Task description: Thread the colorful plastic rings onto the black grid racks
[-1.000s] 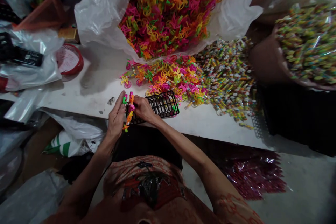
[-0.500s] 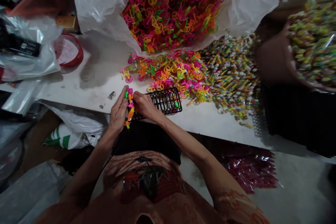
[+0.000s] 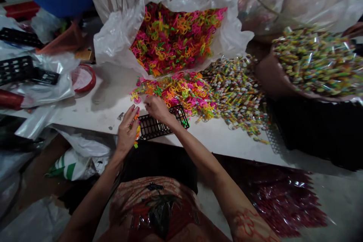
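Orange-and-yellow plastic pieces (image 3: 137, 133) in our loosely closed left hand (image 3: 127, 131), near tabletop (image 3: 104, 109) front edge. Our right hand (image 3: 157, 109) curls shut over black slotted plastic tray (image 3: 153, 127), hold unclear.

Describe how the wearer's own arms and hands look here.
Both the left hand and right hand are ungloved, with bare forearms and no watch or bracelet visible. High on the right arm, a short sleeve seems to show, with looping reddish outlines like the shirt's.
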The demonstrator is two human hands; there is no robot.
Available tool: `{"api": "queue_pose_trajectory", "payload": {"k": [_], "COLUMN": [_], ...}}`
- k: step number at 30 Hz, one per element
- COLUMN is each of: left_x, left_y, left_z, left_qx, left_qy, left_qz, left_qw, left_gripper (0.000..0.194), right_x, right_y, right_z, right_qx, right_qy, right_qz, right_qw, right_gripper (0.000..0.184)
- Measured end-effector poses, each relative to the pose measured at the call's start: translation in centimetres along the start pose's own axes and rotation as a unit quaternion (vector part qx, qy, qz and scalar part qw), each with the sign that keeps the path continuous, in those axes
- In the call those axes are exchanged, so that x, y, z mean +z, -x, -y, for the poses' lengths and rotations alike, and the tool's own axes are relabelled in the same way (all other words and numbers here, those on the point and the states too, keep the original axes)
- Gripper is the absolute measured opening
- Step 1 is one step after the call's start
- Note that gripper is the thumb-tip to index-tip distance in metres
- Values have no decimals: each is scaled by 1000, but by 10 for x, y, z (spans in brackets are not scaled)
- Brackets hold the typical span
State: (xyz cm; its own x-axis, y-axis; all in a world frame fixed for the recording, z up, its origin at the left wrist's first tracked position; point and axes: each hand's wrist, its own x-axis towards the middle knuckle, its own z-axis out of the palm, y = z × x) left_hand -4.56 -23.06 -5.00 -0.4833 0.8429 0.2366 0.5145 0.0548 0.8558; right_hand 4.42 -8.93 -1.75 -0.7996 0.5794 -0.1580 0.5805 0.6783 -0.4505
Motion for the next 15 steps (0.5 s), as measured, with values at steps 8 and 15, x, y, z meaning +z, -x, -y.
{"api": "queue_pose_trajectory", "payload": {"k": [8,15], "left_x": [-10,-10], "left_y": [2,10], "left_z": [-6,-11], "left_qx": [-60,-6], "left_qy": [66,5], "left_qz": [-14,48], "left_qw": [996,999], "left_gripper": [40,47], "right_x": [-14,11], "right_y": [-81,20], "right_z": [7,-18], "right_qx": [-16,54], "right_qy": [101,-217], "right_qz": [-6,-46], "right_qw": [995,974], "right_gripper": [35,10]}}
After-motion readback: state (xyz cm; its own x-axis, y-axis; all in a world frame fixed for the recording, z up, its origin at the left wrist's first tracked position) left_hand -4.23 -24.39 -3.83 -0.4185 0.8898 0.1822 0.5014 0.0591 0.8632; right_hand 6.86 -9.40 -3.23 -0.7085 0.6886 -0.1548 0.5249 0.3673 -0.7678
